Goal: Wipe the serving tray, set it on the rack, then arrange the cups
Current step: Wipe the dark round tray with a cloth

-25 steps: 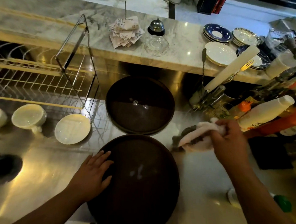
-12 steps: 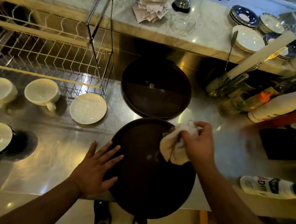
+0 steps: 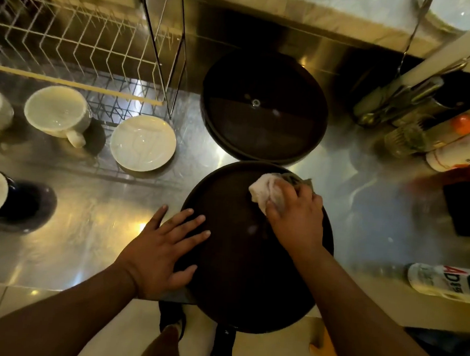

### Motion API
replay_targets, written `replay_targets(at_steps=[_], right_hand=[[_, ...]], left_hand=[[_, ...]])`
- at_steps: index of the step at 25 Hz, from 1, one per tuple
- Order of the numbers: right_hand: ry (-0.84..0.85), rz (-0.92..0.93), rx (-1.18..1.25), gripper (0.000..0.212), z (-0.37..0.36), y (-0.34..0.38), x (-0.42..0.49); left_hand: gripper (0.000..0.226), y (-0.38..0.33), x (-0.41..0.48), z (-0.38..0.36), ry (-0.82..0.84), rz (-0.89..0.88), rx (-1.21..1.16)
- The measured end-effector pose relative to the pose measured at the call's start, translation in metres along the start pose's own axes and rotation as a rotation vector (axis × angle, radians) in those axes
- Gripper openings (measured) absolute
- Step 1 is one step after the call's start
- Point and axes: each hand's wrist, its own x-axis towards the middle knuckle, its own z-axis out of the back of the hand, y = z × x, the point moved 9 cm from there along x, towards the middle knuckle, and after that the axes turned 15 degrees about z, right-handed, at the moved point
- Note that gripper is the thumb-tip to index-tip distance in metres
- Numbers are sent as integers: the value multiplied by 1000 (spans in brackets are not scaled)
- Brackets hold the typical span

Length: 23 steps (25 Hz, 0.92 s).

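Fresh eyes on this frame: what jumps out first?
The round dark serving tray at bottom centre juts over the near edge of the steel counter. The left hand presses flat on its left rim, and the right hand grips a pale cloth on its far part. Behind it sits another dark tray, and to the left are white cups and a saucer by a wire dish rack.

You are looking at a plastic bottle (image 3: 442, 281) lying on the bench (image 3: 88, 224). Its label is showing big red letters "AD". The white bottle's (image 3: 461, 153) small print is looking too blurry to read.
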Motion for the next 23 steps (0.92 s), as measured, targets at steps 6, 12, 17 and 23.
replay_targets(at_steps=[6,12,17,23], right_hand=[[-33,54,-13,51,-11,0,12],[-81,80,78,40,-16,-11,16],[-153,-16,170,37,-13,-14,14],[-137,-24,203,35,-17,-12,15]], left_hand=[[73,2,1,-7,-11,9,60],[72,3,3,-11,-32,5,91],[73,0,4,-8,-36,3,113],[73,-1,4,-4,-78,-1,85]])
